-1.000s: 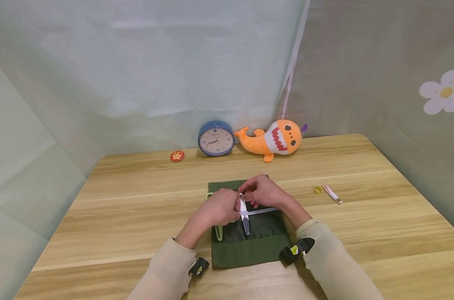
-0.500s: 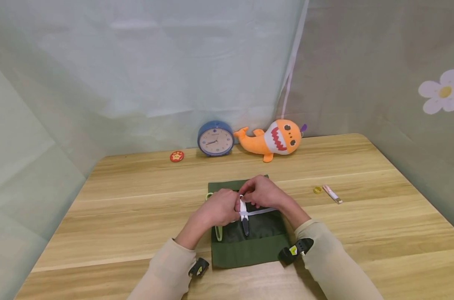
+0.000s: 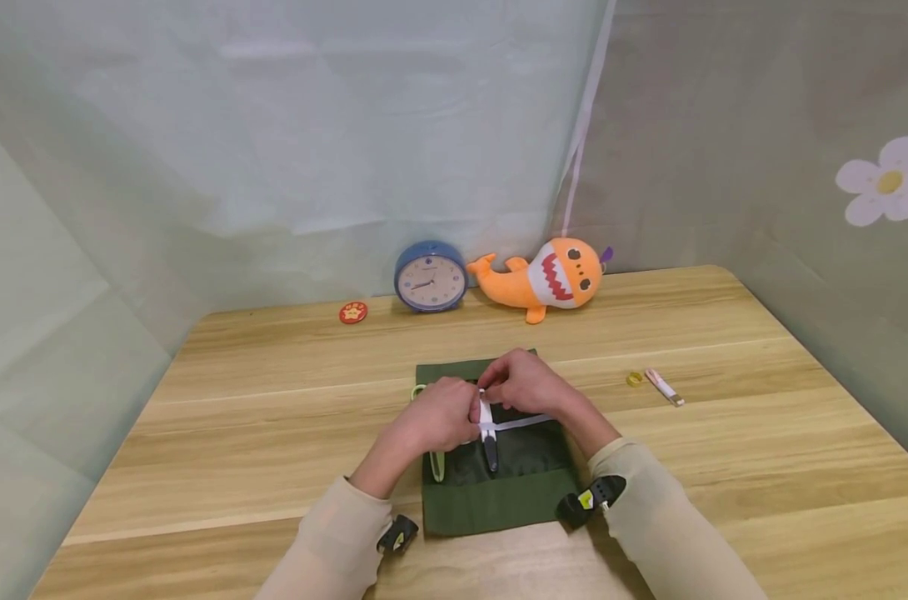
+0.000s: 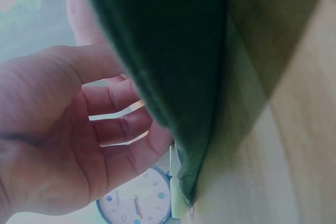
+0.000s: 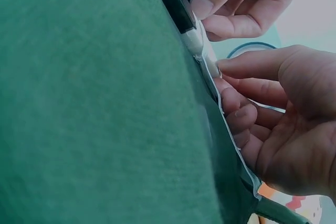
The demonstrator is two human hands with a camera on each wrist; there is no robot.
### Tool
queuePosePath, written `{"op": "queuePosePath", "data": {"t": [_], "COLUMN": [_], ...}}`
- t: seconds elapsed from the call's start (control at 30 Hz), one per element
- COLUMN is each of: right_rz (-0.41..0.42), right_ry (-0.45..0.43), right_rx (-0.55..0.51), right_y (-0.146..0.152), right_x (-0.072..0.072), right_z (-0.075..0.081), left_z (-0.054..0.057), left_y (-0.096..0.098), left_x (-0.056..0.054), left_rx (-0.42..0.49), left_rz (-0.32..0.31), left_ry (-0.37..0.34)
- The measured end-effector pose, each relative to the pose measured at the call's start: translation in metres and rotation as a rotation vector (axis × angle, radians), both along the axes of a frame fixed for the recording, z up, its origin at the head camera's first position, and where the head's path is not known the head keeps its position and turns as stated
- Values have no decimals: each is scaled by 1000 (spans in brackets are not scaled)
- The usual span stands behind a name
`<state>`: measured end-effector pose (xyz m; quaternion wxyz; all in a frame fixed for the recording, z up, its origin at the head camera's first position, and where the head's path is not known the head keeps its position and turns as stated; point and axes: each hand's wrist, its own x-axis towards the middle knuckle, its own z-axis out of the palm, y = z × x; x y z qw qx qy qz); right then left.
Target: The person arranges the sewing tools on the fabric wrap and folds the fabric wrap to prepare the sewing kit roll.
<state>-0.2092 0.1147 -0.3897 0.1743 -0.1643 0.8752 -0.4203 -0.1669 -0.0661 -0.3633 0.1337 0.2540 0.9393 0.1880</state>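
Note:
A dark green fabric organizer [image 3: 502, 504] lies unfolded on the table, with a white elastic band [image 3: 525, 422] across it. Under the band sits a slim white tool with a dark grey end [image 3: 491, 450]; its kind is unclear. My right hand [image 3: 526, 383] pinches the tool's white far end between thumb and forefinger, as the right wrist view [image 5: 299, 114] shows. Beside it, my left hand [image 3: 445, 412] seems to pinch the band where it crosses the tool; its fingertips are partly hidden. A light green tool [image 3: 437, 467] lies under my left hand, mostly covered.
A blue alarm clock [image 3: 431, 279] and an orange plush shark [image 3: 544, 279] stand at the table's back, with a round red badge [image 3: 352, 312] to their left. On the right lie a yellow tape roll [image 3: 634, 378] and a folded pinkish-white cable [image 3: 664, 387].

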Motion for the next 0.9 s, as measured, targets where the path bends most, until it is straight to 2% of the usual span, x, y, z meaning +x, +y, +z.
{"op": "queuePosePath", "data": {"t": [0.03, 0.23, 0.27, 0.5, 0.6, 0.9], "right_rz": [-5, -46, -51, -111, -158, -300], "right_ry": [-4, -9, -3, 52, 64, 102], "right_rx": [0, -6, -11, -57, -64, -51], "right_y": [1, 9, 11, 39, 59, 129], "right_x": [0, 0, 0, 0, 1, 13], "right_z": [1, 9, 11, 25, 28, 34], "left_z": [-7, -6, 2, 10, 18, 45], "left_y": [-3, -2, 0, -2, -5, -1], "left_x": [-3, -3, 1, 5, 6, 0], "left_rx": [11, 3, -11, -71, -83, -123], "left_rz": [-20, -27, -10, 8, 22, 17], "left_ry": [22, 38, 21, 51, 64, 89]}}
